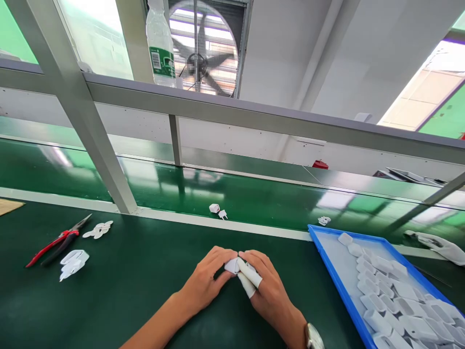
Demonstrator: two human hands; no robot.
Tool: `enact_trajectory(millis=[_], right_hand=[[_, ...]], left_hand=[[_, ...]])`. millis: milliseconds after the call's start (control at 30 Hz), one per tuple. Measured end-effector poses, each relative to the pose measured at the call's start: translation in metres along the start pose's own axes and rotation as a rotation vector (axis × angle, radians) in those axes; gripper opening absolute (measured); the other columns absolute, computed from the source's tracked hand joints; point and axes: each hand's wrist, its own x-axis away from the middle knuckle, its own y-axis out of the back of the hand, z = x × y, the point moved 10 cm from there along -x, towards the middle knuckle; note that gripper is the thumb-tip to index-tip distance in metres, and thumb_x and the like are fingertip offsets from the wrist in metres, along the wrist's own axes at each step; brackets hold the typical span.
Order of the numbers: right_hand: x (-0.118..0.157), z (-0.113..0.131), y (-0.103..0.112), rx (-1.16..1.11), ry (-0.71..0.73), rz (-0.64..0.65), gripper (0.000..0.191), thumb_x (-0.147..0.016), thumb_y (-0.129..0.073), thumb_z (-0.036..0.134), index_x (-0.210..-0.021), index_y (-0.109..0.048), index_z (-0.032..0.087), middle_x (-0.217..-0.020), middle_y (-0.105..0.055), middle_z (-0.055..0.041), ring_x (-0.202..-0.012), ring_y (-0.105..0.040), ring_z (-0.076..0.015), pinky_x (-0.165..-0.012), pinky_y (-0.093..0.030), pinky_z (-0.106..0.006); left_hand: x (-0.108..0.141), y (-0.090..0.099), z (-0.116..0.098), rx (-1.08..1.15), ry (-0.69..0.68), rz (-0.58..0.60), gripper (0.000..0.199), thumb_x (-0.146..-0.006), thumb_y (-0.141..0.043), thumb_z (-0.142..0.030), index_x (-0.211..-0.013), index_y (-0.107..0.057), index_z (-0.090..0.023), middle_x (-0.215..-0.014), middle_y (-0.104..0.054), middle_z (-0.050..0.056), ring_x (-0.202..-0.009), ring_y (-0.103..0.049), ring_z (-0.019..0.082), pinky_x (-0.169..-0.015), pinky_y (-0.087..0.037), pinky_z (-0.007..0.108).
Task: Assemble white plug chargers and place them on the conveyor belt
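Above the dark green tabletop, my left hand and my right hand meet around a small white plastic casing. The fingers of my left hand pinch it from the left. My right hand grips it from the other side, with white finger cots on two of its fingers. Part of the casing is hidden behind the fingers. On the right, a blue-rimmed tray bears many white plastic casings, some of them hollow.
Red-and-black needle-nose pliers lie at the left near flat white pieces and more white parts. Small white plug parts sit on the green conveyor belt. A metal frame post stands at the left. A white glove appears far right.
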Motion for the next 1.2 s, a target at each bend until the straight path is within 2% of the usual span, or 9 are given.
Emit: enact_trajectory(millis=[100,167,367,567,733,1033,1100,1200], right_hand=[[0.001,0.001,-0.009,0.007,-0.002,0.071,0.058,-0.090,-0.050,-0.003,-0.144,-0.050,0.018,-0.134,-0.060,-0.0169,-0.126,-0.055,-0.0304,-0.101,-0.055,-0.054],[0.001,0.001,-0.012,-0.020,-0.019,0.097,0.059,-0.089,-0.047,-0.002,-0.145,-0.048,0.018,-0.133,-0.060,-0.0169,-0.124,-0.055,-0.0304,-0.100,-0.055,-0.054],[-0.004,-0.002,-0.006,-0.130,-0.081,0.037,0.057,-0.094,-0.050,0.002,-0.145,-0.047,0.026,-0.123,-0.065,-0.0116,-0.110,-0.061,-0.0244,-0.090,-0.059,-0.045],[0.000,0.000,-0.010,-0.082,-0.073,0.076,0.060,-0.090,-0.046,0.000,-0.144,-0.048,0.023,-0.123,-0.064,-0.0137,-0.113,-0.061,-0.0277,-0.092,-0.059,-0.049],[-0.001,-0.010,-0.006,-0.180,-0.118,0.016,0.053,-0.094,-0.051,0.005,-0.142,-0.049,0.027,-0.116,-0.067,-0.0105,-0.104,-0.064,-0.0239,-0.086,-0.061,-0.041],[0.000,-0.003,-0.009,-0.216,-0.105,0.095,0.049,-0.094,-0.047,0.004,-0.139,-0.050,0.023,-0.119,-0.062,-0.0131,-0.109,-0.059,-0.0252,-0.090,-0.058,-0.044],[-0.001,-0.004,-0.007,-0.229,-0.122,0.076,0.047,-0.094,-0.048,0.005,-0.137,-0.052,0.024,-0.115,-0.064,-0.0118,-0.104,-0.061,-0.0242,-0.086,-0.059,-0.041],[-0.002,-0.014,-0.005,-0.274,-0.215,0.024,0.040,-0.095,-0.052,0.010,-0.132,-0.056,0.026,-0.109,-0.067,-0.0089,-0.095,-0.065,-0.0212,-0.079,-0.061,-0.034]], left_hand=[[0.002,0.000,0.005,0.033,0.054,-0.008,0.031,-0.094,-0.066,-0.020,-0.124,-0.062,-0.028,-0.112,-0.072,0.002,-0.102,-0.066,0.017,-0.092,-0.057,0.031],[0.002,-0.001,0.010,0.060,0.110,0.002,0.031,-0.093,-0.067,-0.021,-0.123,-0.063,-0.029,-0.112,-0.072,0.001,-0.101,-0.067,0.017,-0.092,-0.057,0.030],[0.002,-0.006,0.023,0.170,0.284,0.062,0.029,-0.089,-0.073,-0.031,-0.117,-0.069,-0.031,-0.110,-0.074,0.000,-0.100,-0.070,0.018,-0.093,-0.058,0.033],[0.003,-0.007,0.021,0.208,0.268,0.037,0.030,-0.089,-0.073,-0.032,-0.118,-0.071,-0.032,-0.105,-0.075,0.000,-0.095,-0.070,0.019,-0.088,-0.059,0.032],[0.004,-0.008,0.026,0.231,0.321,0.068,0.029,-0.087,-0.076,-0.035,-0.115,-0.072,-0.032,-0.106,-0.075,0.001,-0.095,-0.070,0.018,-0.089,-0.058,0.031],[0.005,-0.012,0.026,0.250,0.345,0.111,0.029,-0.086,-0.076,-0.038,-0.114,-0.074,-0.030,-0.096,-0.073,0.000,-0.088,-0.068,0.018,-0.082,-0.057,0.029],[0.007,-0.015,0.028,0.242,0.351,0.128,0.030,-0.087,-0.075,-0.038,-0.116,-0.073,-0.030,-0.096,-0.073,0.001,-0.086,-0.068,0.018,-0.081,-0.058,0.030],[0.007,-0.012,0.027,0.202,0.306,0.090,0.043,-0.087,-0.075,-0.034,-0.128,-0.063,-0.029,-0.109,-0.072,0.004,-0.090,-0.069,0.018,-0.082,-0.060,0.032]])
